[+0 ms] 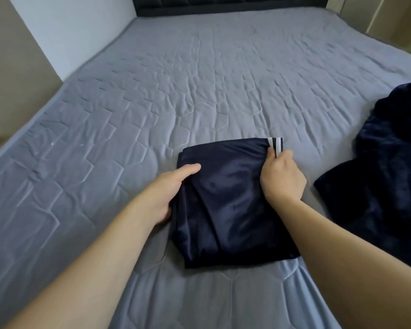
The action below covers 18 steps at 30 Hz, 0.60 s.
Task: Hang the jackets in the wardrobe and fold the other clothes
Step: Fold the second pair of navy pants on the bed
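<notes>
1. Lying near the near edge of the grey-blue quilted bed [152,96], a folded navy garment [228,205] of shiny fabric forms a rough rectangle.
2. The left hand [169,191] grips the garment's left edge, thumb on top and fingers tucked beneath the cloth.
3. The right hand [282,176] pinches the far right corner, where white stripes [276,144] show on the trim.
4. A dark navy fleecy garment [384,176] lies crumpled to the right, apart from the folded one.
5. A dark padded headboard [223,5] stands at the far end.
</notes>
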Tool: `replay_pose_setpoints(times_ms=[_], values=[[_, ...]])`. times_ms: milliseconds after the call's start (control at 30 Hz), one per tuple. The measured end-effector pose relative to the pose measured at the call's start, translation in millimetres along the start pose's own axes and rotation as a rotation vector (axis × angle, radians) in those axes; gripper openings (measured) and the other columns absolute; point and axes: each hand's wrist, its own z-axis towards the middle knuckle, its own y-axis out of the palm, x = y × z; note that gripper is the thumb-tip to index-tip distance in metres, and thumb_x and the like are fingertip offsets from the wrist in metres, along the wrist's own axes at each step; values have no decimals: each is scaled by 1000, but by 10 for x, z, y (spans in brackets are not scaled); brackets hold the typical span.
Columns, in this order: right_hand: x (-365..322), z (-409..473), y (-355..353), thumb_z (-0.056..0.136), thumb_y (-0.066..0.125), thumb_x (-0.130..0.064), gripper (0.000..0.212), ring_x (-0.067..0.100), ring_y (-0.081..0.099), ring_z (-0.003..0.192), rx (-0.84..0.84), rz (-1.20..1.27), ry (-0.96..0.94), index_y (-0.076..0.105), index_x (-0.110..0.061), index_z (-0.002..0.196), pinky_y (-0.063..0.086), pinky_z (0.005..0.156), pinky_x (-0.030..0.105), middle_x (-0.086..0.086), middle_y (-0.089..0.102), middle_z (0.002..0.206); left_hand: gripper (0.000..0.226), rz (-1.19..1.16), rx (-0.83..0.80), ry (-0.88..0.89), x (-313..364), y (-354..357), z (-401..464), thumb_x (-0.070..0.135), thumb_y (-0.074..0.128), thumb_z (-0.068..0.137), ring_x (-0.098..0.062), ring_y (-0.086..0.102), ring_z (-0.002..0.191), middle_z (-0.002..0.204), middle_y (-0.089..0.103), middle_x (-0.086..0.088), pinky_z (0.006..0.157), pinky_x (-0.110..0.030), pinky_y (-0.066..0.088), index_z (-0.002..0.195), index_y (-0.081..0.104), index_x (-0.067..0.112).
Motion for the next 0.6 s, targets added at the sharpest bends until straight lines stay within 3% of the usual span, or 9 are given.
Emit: replay_pose_setpoints(times_ms=[67,133,233,267,333,433,533,600], values=[[-7,-11,-2,102,26,-46,41,37,59,81,4,13,1,39,-10,88,28,64,37,16,64,94,32,62,-106,-32,-94,31,-285,24,78,75,-24,73,93,102,75,-9,70,-31,60,104,76,12],[-18,-24,-10,102,25,-46,40,39,61,85,6,18,-5,39,-10,90,30,64,37,17,64,98,39,249,-68,-52,-238,130,-517,11,79,59,-30,72,88,92,75,-10,76,-32,57,97,73,7],[-4,-33,-39,101,23,-47,42,37,56,77,-5,30,-28,38,-10,90,30,64,38,17,64,97,23,370,98,2,-369,121,-734,5,53,42,-25,54,55,57,55,-7,54,-25,41,63,59,11],[9,-29,-53,101,22,-47,42,33,50,71,-11,37,-30,38,-10,89,29,64,38,16,63,95,23,365,134,16,-376,75,-784,5,48,41,-21,48,49,54,47,-6,50,-23,37,61,54,13],[27,-26,-63,101,22,-48,42,27,41,67,-18,55,-24,38,-11,89,29,64,37,15,62,94,29,363,192,38,-405,-28,-857,4,45,44,-21,47,48,56,48,-6,46,-23,38,71,54,11],[22,-33,-55,102,23,-47,42,33,51,73,-22,66,-18,38,-10,90,30,65,38,17,63,96,21,304,250,89,-466,-49,-931,4,47,59,-22,51,57,65,56,-4,48,-26,39,78,52,13],[19,-36,-57,102,24,-46,41,40,60,88,-18,78,-8,40,-9,92,30,66,37,19,64,98,39,435,266,96,-520,-9,-1006,32,61,59,-21,60,69,84,65,-4,48,-26,44,95,53,18],[17,-37,-67,102,24,-46,41,41,60,90,-27,82,0,40,-9,93,29,66,37,19,64,99,27,534,257,109,-528,9,-1050,31,60,65,-16,59,58,72,65,1,44,-22,41,89,56,18]])
